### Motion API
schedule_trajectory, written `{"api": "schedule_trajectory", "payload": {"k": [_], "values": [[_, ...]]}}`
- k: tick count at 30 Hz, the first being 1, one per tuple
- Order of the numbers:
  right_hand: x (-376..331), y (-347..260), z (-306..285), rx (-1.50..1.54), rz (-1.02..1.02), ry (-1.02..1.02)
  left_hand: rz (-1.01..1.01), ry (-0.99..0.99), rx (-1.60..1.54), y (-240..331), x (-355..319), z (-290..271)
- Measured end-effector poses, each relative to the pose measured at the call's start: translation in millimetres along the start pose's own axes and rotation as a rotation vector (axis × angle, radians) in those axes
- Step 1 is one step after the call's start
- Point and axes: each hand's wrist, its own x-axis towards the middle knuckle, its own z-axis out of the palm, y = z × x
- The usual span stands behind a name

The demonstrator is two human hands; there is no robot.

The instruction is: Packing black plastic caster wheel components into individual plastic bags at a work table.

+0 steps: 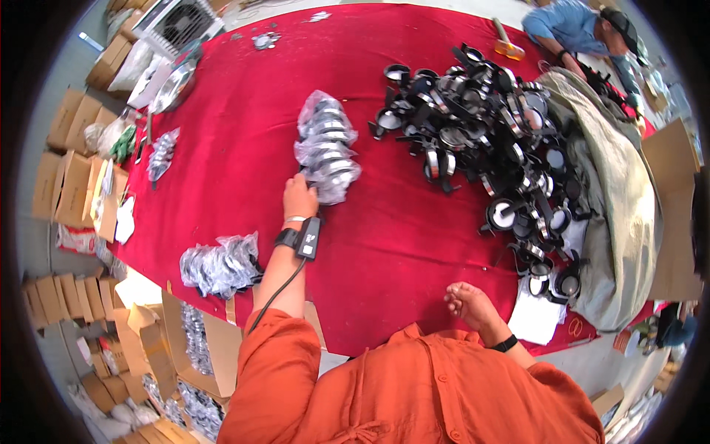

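My left hand (299, 198) reaches out over the red table (244, 118) and grips the near end of a clear plastic bag of round black-and-silver parts (325, 148). A black band with a small device and a cable is strapped to that wrist. My right hand (467, 302) hovers near my body over the table's front part, fingers curled loosely, with nothing in it. A big heap of loose black round parts with straps (481, 126) lies to the right of the bag.
Two more filled clear bags (220, 265) (161, 154) lie at the table's left. An open carton with bagged parts (194, 348) stands below the edge. Flat cardboard boxes (70, 185) line the floor at left. A grey-green sack (614, 200) lies right. Another person (584, 29) works far right.
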Motion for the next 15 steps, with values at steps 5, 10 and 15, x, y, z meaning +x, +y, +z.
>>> {"api": "schedule_trajectory", "payload": {"k": [5, 10, 15], "values": [[-12.1, 3.6, 1.1, -0.041, 0.037, 0.041, -0.071, 0.256, -0.328, 11.4, -46.0, 8.5], [-19.6, -4.0, 1.7, -0.116, 0.023, 0.021, -0.108, 0.295, -0.513, -6.0, -172.2, -9.4], [-11.6, 1.6, 5.4, -0.210, 0.044, -0.028, -0.462, 0.180, -0.469, -12.9, -353.6, -54.7]]}}
